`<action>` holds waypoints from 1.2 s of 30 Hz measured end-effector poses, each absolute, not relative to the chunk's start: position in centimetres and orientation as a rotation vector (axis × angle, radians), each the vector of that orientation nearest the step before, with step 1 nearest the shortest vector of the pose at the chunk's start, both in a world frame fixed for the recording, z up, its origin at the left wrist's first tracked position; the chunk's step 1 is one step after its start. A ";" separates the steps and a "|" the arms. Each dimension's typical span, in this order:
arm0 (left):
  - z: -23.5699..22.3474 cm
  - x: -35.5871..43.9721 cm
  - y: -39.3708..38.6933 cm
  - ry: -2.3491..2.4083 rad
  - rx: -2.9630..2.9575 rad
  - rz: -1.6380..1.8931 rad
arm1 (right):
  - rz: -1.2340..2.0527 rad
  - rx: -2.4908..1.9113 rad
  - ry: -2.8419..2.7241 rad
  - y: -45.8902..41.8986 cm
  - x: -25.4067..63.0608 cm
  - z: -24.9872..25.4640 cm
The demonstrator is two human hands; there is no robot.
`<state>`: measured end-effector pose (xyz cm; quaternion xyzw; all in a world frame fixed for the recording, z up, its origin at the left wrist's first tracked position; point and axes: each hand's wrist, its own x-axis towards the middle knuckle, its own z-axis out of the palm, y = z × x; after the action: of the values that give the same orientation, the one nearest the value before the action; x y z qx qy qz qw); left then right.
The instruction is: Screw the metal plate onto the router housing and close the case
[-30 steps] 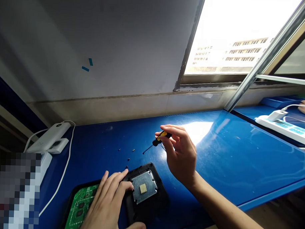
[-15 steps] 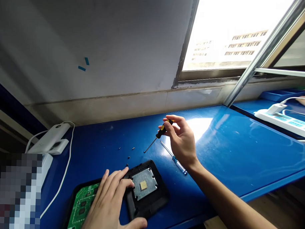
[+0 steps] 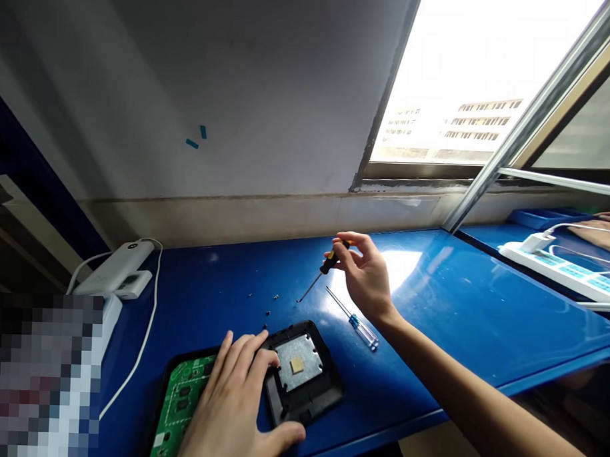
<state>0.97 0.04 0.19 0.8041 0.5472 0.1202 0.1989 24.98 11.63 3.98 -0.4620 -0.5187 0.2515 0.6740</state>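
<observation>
My right hand [image 3: 366, 274] grips a screwdriver with a black and yellow handle [image 3: 331, 260], its shaft slanting down to the left. The tip is at or just above the blue table, near several small screws [image 3: 276, 297]. My left hand [image 3: 239, 393] is spread, fingers apart, over the gap between two parts. Under its left side is a green circuit board [image 3: 181, 404] in a black housing, partly hidden. Its fingertips touch the edge of a black plastic cover [image 3: 324, 389], which carries a metal plate [image 3: 284, 381] with a tan square pad [image 3: 297, 365].
A second screwdriver with a clear blue handle [image 3: 364, 332] lies below my right hand. White adapters [image 3: 116, 268] and a cable sit at the left. Beyond a metal frame post [image 3: 487, 175] are a power strip [image 3: 558, 269], a blue tray [image 3: 550, 218] and another person's hand [image 3: 602, 232].
The camera view has shifted, so the table and the parts appear slightly farther right. The screwdriver stays in my right hand, its tip near the table. My left hand keeps its spread pose.
</observation>
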 end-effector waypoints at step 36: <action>-1.7 0.0 -0.7 1.456 2.356 0.548 | 0.352 -1.394 -1.602 9.7 25.2 2.3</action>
<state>0.02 -0.70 -1.67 0.8240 0.5092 0.1916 0.1583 25.19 9.69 2.32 -0.5700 -0.6550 0.1441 0.4747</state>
